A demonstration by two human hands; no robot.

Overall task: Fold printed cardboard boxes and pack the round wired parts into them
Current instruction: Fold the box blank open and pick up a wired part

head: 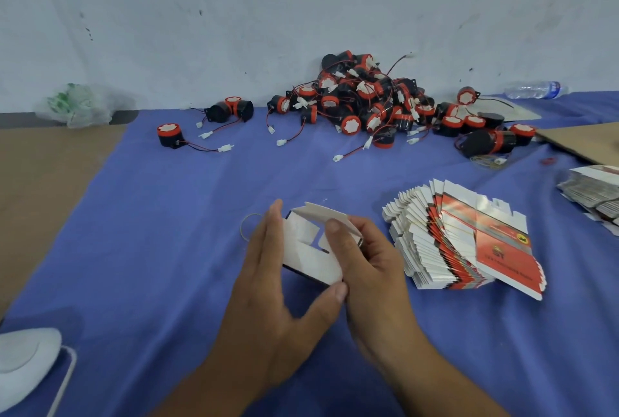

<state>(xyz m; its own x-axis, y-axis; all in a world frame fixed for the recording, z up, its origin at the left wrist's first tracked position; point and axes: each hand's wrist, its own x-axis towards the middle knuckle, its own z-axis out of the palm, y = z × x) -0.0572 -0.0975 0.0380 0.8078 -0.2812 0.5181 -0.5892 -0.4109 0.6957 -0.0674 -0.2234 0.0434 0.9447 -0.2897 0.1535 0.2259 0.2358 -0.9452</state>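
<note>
A half-folded white cardboard box [308, 249] is held over the blue cloth [160, 215], its flaps turned up toward me. My left hand [278, 286] grips its left side, thumb under the near corner. My right hand [365, 262] holds the right side, thumb pressing on a flap. A fanned stack of flat red-and-white printed boxes [469, 242] lies just to the right, bound by a rubber band. At the back, by the wall, sits a heap of round black-and-red wired parts [365, 98], with a few loose ones [170, 135] to its left.
A rubber band [248, 225] lies left of the box. Another bundle of flat boxes [593, 188] and brown cardboard [582, 141] are at the right edge. A plastic bottle [536, 90] lies at the back right, a crumpled bag [80, 105] at the back left, a white object [23, 363] at the near left.
</note>
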